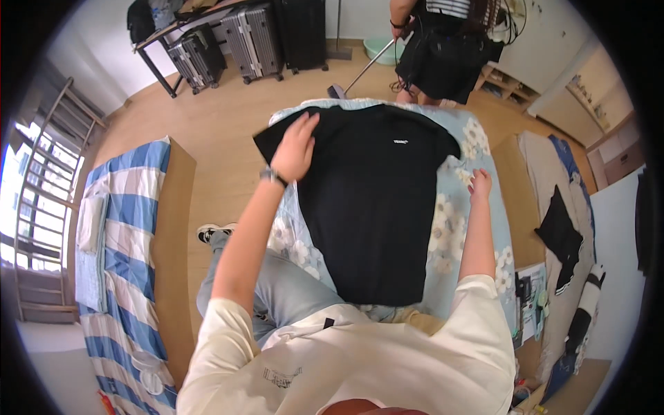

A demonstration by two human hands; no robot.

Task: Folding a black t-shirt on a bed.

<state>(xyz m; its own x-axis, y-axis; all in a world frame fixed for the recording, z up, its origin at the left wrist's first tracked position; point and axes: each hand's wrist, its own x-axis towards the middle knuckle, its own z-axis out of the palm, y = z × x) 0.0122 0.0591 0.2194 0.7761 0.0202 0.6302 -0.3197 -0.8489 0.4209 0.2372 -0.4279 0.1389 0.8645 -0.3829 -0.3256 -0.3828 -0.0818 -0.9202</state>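
A black short-sleeved T-shirt (pixel 371 207) lies spread out, its neck towards the far end and its hem near my lap. Small white lettering marks its chest. Beneath it is a light-blue floral bed sheet (pixel 446 228). My left hand (pixel 296 148) is flat, fingers extended, over the left sleeve and shoulder of the shirt; whether it presses on the cloth I cannot tell. To the right of the shirt, my right hand (pixel 480 183) hovers beside the right sleeve with fingers loosely curled, holding nothing.
Another person (pixel 446 46) stands beyond the bed holding a broom (pixel 358 78). Suitcases (pixel 254 41) stand by a table at the back. A bed with a checked cover (pixel 129 207) is on the left; another bed (pixel 539 197) with black clothing (pixel 563 233) is on the right.
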